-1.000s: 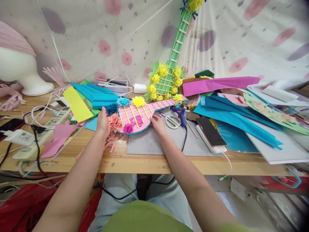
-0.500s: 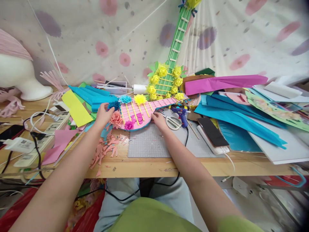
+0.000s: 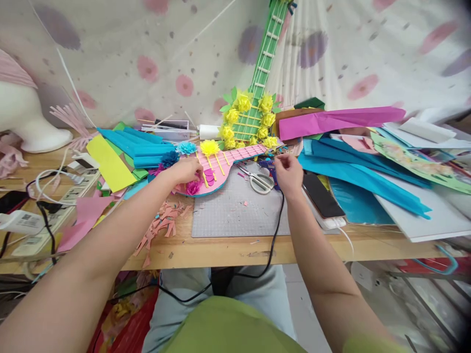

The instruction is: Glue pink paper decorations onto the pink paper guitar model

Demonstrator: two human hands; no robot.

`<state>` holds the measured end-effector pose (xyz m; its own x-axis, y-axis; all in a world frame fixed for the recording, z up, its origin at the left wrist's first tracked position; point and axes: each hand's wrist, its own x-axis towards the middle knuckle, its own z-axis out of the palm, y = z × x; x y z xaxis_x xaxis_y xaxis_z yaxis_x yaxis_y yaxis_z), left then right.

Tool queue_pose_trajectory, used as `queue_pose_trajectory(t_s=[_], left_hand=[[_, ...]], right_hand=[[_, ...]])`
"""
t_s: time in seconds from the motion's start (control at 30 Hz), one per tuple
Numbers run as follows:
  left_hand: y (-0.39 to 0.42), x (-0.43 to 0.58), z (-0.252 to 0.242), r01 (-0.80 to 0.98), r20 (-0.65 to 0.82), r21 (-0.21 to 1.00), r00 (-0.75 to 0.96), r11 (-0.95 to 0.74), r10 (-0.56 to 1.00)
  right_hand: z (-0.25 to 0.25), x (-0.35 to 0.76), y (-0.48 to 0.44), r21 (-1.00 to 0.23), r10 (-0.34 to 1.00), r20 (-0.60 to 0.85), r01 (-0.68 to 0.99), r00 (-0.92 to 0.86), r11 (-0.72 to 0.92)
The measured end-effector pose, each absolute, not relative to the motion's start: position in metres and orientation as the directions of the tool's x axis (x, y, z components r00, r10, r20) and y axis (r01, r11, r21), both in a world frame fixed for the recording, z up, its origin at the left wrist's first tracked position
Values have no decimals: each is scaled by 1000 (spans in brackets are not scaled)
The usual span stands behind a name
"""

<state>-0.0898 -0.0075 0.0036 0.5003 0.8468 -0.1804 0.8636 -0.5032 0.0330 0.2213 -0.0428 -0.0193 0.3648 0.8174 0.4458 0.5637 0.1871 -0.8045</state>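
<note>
A pink paper guitar [image 3: 224, 162] with yellow strings and paper flowers lies at the back of a grey cutting mat [image 3: 235, 213]. My left hand [image 3: 186, 171] lies on the guitar's body, fingers bent and pressed together, next to a magenta flower [image 3: 192, 187]. My right hand [image 3: 289, 171] is curled over a blue glue gun [image 3: 271, 169], which it mostly hides. The gun's black cord [image 3: 274, 230] runs off the table edge. Scissors [image 3: 259, 180] lie just left of that hand. A green paper guitar [image 3: 259, 83] with yellow flowers leans against the curtain behind.
Blue, yellow and magenta paper sheets [image 3: 342, 120] are piled at left and right. A phone [image 3: 322, 196] lies right of my right hand. Salmon paper scraps [image 3: 162, 225] litter the table front. A power strip [image 3: 47, 215] with plugs and a white foam head [image 3: 22, 115] are at the left.
My left hand slid right from the guitar's edge onto its body, covering the salmon flower. My right hand left the guitar and moved right onto the glue gun.
</note>
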Motion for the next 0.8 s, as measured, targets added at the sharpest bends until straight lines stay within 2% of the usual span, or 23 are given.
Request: queue_pose_trajectory(t_s=[0.1, 0.2, 0.33, 0.5, 0.67, 0.8], left_hand=[[-7, -91, 4, 868, -181, 52, 494, -494, 850], [-9, -93, 3, 871, -134, 86, 492, -484, 860], [-12, -96, 2, 896, -107, 129, 438, -424, 893], [-16, -97, 2, 917, -97, 127, 391, -378, 915], [-14, -98, 2, 929, -69, 168, 346, -331, 936], [-14, -99, 3, 937, -114, 180, 324, -301, 939]], right_hand=[[-22, 246, -42, -828, 727, 471, 536, 500, 168], [-37, 266, -36, -851, 712, 434, 512, 553, 121], [-62, 275, -28, -866, 811, 305, 500, 499, 18], [-78, 265, -21, -851, 902, 153, 518, 404, -88], [-78, 255, -15, -732, 917, 54, 641, 395, -232], [-79, 249, -12, -627, 921, 25, 723, 390, -289]])
